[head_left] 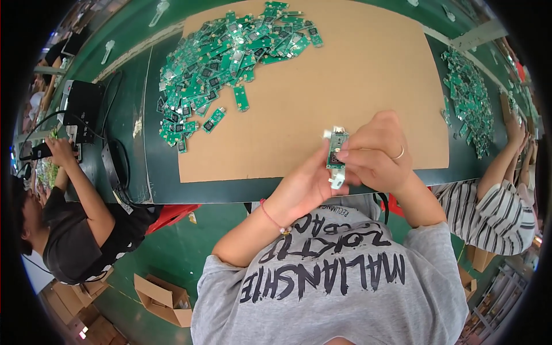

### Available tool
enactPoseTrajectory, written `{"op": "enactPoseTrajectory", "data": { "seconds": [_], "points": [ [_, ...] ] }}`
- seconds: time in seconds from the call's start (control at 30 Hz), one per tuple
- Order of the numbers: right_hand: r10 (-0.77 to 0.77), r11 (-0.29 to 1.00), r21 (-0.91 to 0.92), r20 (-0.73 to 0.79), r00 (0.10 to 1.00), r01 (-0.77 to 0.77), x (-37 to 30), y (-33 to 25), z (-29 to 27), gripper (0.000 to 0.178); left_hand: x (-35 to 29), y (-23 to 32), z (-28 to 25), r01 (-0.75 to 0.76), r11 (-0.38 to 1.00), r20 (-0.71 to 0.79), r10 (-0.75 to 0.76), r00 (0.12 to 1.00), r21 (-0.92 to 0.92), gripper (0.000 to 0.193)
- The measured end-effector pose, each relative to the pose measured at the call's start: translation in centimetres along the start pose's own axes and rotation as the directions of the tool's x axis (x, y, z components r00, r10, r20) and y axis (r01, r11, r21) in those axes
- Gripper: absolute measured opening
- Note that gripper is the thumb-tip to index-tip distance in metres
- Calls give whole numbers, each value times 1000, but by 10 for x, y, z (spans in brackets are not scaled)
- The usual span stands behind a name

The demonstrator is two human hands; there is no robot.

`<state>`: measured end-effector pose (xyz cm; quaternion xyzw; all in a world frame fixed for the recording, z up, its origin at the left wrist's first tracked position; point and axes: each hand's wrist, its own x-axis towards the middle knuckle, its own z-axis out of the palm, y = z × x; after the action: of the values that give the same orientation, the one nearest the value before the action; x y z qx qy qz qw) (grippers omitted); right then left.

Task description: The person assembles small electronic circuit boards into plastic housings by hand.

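A small green circuit board (334, 154) with a dark display block is held upright in front of my chest, just past the table's near edge. My left hand (307, 187) grips it from the left and below. Against its face press the thumb and fingers of my right hand (379, 154), closed in a pinch. A pale white plastic piece (337, 179) with a small hole sticks out below the board; whether the two are joined I cannot tell. My left fingertips are partly hidden behind the board.
A large heap of similar boards (215, 54) covers the far left of a cardboard sheet (356, 69) on the dark green table. More boards (468, 100) lie at the right. At left are a black device (85, 109) with cables and a co-worker (80, 230); another person (494, 215) sits right.
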<state>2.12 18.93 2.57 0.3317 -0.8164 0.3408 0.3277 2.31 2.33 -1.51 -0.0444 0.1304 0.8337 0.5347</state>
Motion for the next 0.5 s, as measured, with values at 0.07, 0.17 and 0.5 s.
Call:
{"op": "enactPoseTrajectory", "data": {
  "seconds": [0.07, 0.17, 0.5],
  "points": [
    [-39, 995, -89, 24, 999, 41, -2, -1, -1, 26, 4, 4, 1, -155, 983, -62, 149, 987, -102, 35],
    [-27, 988, -148, 56, 998, 35, -2, -3, -6, 21, 5, 16, 11, -219, 971, -156, 232, 960, 100, 34],
    [316, 140, 275, 898, 306, -951, 7, 19, -22, 14, -7, 32, 2, -411, 290, 141, 645, 751, 864, 54]
  ]
}}
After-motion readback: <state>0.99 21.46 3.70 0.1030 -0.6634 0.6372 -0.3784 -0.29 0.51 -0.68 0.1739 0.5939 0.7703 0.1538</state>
